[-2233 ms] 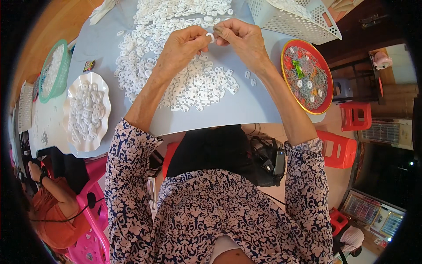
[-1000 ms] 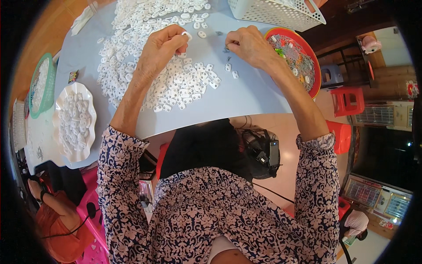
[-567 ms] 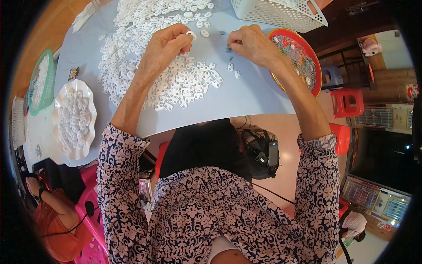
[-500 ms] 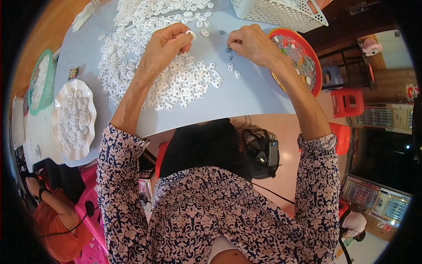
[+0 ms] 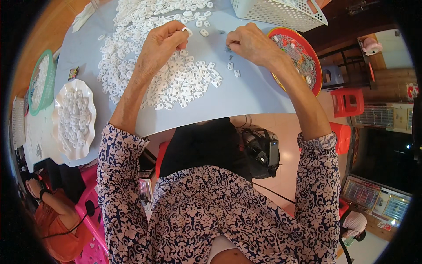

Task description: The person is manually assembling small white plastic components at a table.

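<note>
My left hand (image 5: pixel 165 39) is closed above the table, pinching a small white plastic piece (image 5: pixel 187 32) with a dark hole between thumb and forefinger. Beneath and around that hand spreads a large pile of white oval plastic pieces (image 5: pixel 180 86), many with two holes. Over on the right, my right hand (image 5: pixel 248 42) is down at the tabletop with its fingers curled together beside a few tiny grey parts (image 5: pixel 228 50); what its fingertips hold, if anything, is hidden. Two loose white pieces (image 5: pixel 237 73) lie just below it.
A red round tray (image 5: pixel 317 66) of grey parts sits by my right wrist. Behind it stands a white perforated basket (image 5: pixel 281 16). At left are a scalloped white dish (image 5: pixel 91 127) and a green basket (image 5: pixel 33 103), both with white pieces. Another person's arm (image 5: pixel 59 204) shows at lower left.
My left hand has shifted slightly left and up with the white piece still in its pinch. My right hand has barely moved, its fingers still curled at the grey parts.
</note>
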Demonstrator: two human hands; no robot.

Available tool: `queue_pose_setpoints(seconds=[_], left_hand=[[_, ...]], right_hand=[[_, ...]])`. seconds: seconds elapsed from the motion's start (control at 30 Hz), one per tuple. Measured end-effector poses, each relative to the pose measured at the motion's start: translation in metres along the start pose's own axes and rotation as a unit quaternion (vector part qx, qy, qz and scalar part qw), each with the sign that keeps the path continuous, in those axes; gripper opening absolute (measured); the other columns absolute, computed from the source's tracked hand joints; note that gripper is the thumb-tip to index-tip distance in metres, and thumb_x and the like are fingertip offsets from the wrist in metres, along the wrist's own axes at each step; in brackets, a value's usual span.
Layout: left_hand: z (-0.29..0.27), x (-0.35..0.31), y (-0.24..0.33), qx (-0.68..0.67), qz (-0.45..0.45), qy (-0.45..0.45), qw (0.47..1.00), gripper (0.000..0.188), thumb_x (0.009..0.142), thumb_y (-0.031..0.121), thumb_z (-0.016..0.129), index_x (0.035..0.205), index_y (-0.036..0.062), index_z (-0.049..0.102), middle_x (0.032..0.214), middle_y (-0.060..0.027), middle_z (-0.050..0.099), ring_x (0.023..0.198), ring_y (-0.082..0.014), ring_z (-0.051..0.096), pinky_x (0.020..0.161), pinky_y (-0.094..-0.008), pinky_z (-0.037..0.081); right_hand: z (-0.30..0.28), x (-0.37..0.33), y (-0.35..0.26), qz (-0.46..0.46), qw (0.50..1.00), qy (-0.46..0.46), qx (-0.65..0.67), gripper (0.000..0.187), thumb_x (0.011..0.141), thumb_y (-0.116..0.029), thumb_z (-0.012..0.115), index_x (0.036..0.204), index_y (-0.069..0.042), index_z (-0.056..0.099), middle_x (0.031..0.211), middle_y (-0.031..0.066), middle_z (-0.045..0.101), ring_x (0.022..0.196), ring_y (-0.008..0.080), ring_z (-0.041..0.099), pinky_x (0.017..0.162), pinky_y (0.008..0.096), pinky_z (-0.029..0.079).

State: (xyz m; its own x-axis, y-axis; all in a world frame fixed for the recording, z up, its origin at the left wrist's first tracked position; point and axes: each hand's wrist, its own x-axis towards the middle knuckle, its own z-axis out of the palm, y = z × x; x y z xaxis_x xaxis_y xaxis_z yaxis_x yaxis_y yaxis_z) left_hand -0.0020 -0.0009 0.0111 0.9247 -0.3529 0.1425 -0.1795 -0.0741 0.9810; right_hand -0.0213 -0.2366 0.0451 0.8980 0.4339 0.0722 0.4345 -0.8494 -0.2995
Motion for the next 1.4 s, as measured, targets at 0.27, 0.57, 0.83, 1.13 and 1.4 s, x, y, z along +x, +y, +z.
queue_pose_setpoints(seconds=[0.27, 0.57, 0.83, 1.13, 1.4], left_hand=[[-0.002, 0.001, -0.004, 0.003, 0.011, 0.000, 1.000, 0.018, 0.085, 0.021, 0.056, 0.082, 0.0040, 0.062, 0.065, 0.0009, 0.054, 0.065, -0.0070, 0.051, 0.066, -0.0232, 0.042], [-0.003, 0.000, -0.002, 0.008, 0.009, -0.006, 1.000, 0.017, 0.086, 0.021, 0.056, 0.084, 0.0045, 0.062, 0.067, 0.0006, 0.055, 0.067, -0.0079, 0.053, 0.066, -0.0234, 0.043], [-0.022, 0.009, 0.001, -0.065, 0.053, 0.041, 0.996, 0.017, 0.085, 0.018, 0.057, 0.082, 0.0016, 0.061, 0.069, 0.0000, 0.057, 0.068, -0.0076, 0.051, 0.068, -0.0236, 0.043], [-0.014, 0.005, 0.001, -0.062, 0.045, 0.025, 0.997, 0.017, 0.085, 0.018, 0.057, 0.080, 0.0017, 0.059, 0.067, 0.0002, 0.055, 0.067, -0.0080, 0.050, 0.066, -0.0236, 0.042], [-0.013, 0.005, 0.001, -0.023, 0.040, 0.028, 0.999, 0.015, 0.085, 0.016, 0.053, 0.081, 0.0026, 0.059, 0.070, -0.0003, 0.054, 0.068, -0.0087, 0.049, 0.069, -0.0244, 0.041]], right_hand=[[-0.004, 0.004, 0.005, -0.014, 0.999, -0.036, -0.023, 0.013, 0.077, -0.005, 0.058, 0.085, 0.002, 0.067, 0.070, 0.0188, 0.063, 0.062, 0.0288, 0.062, 0.059, 0.0344, 0.049], [0.002, 0.009, 0.002, -0.021, 0.999, -0.014, -0.042, 0.009, 0.076, -0.002, 0.058, 0.078, 0.003, 0.065, 0.065, 0.0188, 0.061, 0.060, 0.0310, 0.060, 0.058, 0.0365, 0.048], [0.004, 0.015, 0.001, 0.002, 0.994, -0.041, -0.106, 0.010, 0.077, -0.005, 0.058, 0.073, 0.003, 0.061, 0.076, 0.0200, 0.060, 0.080, 0.0359, 0.057, 0.071, 0.0422, 0.047], [0.007, 0.011, 0.013, -0.109, 0.989, 0.054, -0.084, 0.017, 0.080, -0.011, 0.053, 0.079, 0.002, 0.063, 0.071, 0.0161, 0.060, 0.075, 0.0285, 0.059, 0.069, 0.0370, 0.048], [-0.003, 0.014, 0.012, 0.017, 0.996, -0.077, 0.030, 0.016, 0.078, -0.009, 0.053, 0.076, 0.004, 0.063, 0.058, 0.0122, 0.059, 0.051, 0.0176, 0.061, 0.052, 0.0293, 0.048]])
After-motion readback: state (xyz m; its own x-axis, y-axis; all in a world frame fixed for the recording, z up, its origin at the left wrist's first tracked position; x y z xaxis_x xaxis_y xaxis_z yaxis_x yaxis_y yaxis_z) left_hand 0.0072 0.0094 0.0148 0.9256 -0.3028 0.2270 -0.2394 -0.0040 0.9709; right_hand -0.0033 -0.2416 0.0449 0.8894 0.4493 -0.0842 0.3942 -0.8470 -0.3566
